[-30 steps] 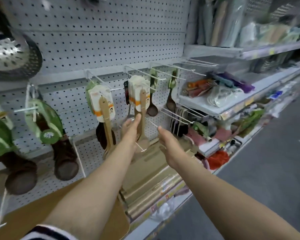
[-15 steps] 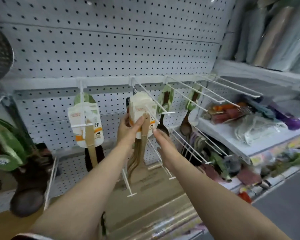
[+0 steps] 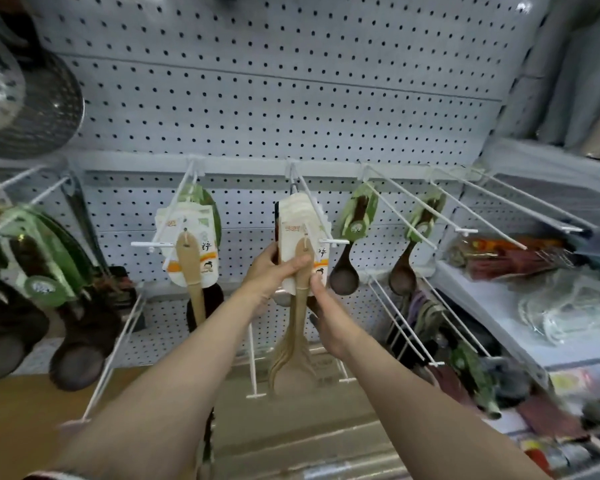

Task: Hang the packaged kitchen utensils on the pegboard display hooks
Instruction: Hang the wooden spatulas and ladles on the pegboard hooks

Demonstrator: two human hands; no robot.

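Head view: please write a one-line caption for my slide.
Left hand grips a stack of carded wooden spatulas on a pegboard hook; right hand touches it below.
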